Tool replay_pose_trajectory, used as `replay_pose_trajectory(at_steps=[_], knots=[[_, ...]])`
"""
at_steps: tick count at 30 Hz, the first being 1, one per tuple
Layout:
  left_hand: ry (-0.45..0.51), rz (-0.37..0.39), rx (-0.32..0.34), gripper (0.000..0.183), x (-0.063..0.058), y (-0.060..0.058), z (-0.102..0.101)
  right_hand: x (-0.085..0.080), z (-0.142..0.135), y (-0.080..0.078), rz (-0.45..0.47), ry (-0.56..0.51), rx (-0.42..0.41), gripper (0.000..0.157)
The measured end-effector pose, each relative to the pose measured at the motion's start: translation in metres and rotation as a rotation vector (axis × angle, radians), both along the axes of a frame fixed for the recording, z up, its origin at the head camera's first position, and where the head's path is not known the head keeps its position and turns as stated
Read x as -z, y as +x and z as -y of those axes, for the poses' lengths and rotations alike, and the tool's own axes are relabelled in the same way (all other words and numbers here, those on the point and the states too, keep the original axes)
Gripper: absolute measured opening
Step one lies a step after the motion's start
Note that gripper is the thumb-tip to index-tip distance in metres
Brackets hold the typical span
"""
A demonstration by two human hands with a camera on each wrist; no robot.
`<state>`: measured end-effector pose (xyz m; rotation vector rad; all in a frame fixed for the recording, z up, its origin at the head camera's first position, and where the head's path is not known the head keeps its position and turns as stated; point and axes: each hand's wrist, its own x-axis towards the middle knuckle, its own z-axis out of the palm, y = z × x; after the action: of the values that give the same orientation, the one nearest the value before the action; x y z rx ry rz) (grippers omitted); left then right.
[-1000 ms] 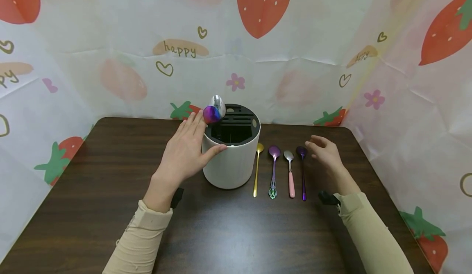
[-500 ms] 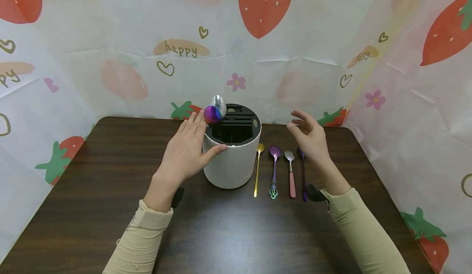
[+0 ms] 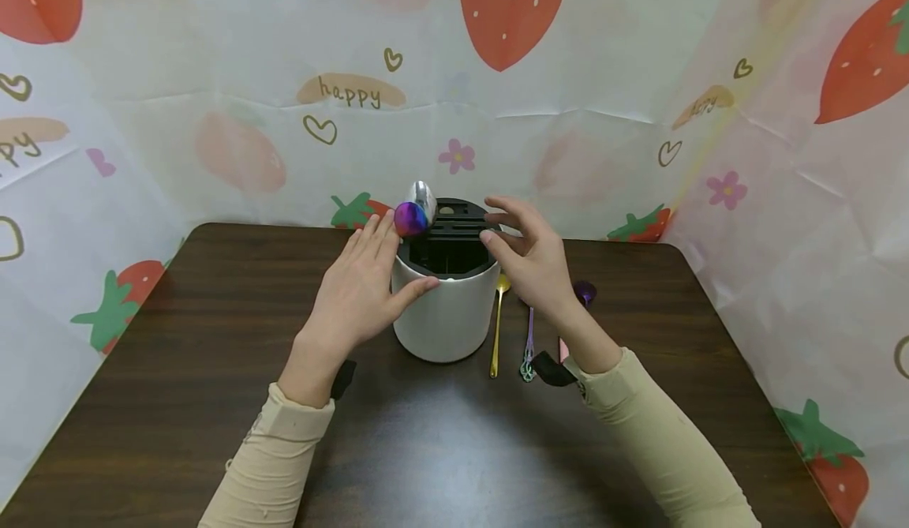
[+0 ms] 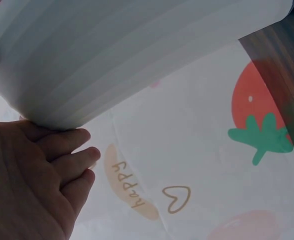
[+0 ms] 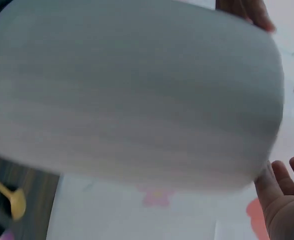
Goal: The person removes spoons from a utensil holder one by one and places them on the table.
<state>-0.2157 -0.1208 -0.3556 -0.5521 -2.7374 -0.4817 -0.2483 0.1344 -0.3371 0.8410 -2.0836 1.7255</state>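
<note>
A white round utensil holder (image 3: pixel 446 323) with a black slotted top (image 3: pixel 458 224) stands upright on the table. Two spoons stick out at its left rim, one with a silver bowl (image 3: pixel 423 198) and one with a purple-blue bowl (image 3: pixel 409 219). Along the holder's left side lies my left hand (image 3: pixel 351 299), fingers straight and thumb over the front rim; the left wrist view has this hand (image 4: pixel 37 170) against the white wall. My right hand (image 3: pixel 536 267) holds nothing, thumb and fingers spread at the right rim. In the right wrist view, its fingertips (image 5: pixel 266 175) meet the wall's edge.
Several spoons lie right of the holder: a gold spoon (image 3: pixel 496 331), a purple one with an ornate handle (image 3: pixel 529 346), a pink-handled one (image 3: pixel 563 351) and a dark purple one (image 3: pixel 585 290). My right arm partly covers some. A strawberry-print cloth (image 3: pixel 596 62) hangs behind the dark wooden table (image 3: pixel 177 370).
My right hand has moved left from beside the dark purple spoon, over the row of spoons, to the holder's right rim. The left hand stays where it was.
</note>
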Motion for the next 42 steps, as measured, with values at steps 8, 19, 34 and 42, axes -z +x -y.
replay_pose_trajectory(at_steps=[8, 19, 34, 42], knots=[[0.002, 0.001, 0.001, 0.102, 0.001, -0.001, 0.000, -0.009, 0.028, -0.002, 0.049, 0.058, -0.030, 0.045], [-0.001, -0.007, 0.001, 0.101, 0.000, 0.000, 0.000, -0.025, 0.049, -0.013, 0.179, 0.063, -0.061, 0.041], [0.015, -0.026, 0.007, 0.100, 0.000, -0.001, 0.000, -0.027, 0.059, -0.021, 0.270, -0.037, -0.081, 0.037], [0.007, -0.018, 0.001, 0.102, -0.001, 0.000, -0.001, -0.025, 0.056, -0.020, 0.262, -0.066, -0.079, 0.036]])
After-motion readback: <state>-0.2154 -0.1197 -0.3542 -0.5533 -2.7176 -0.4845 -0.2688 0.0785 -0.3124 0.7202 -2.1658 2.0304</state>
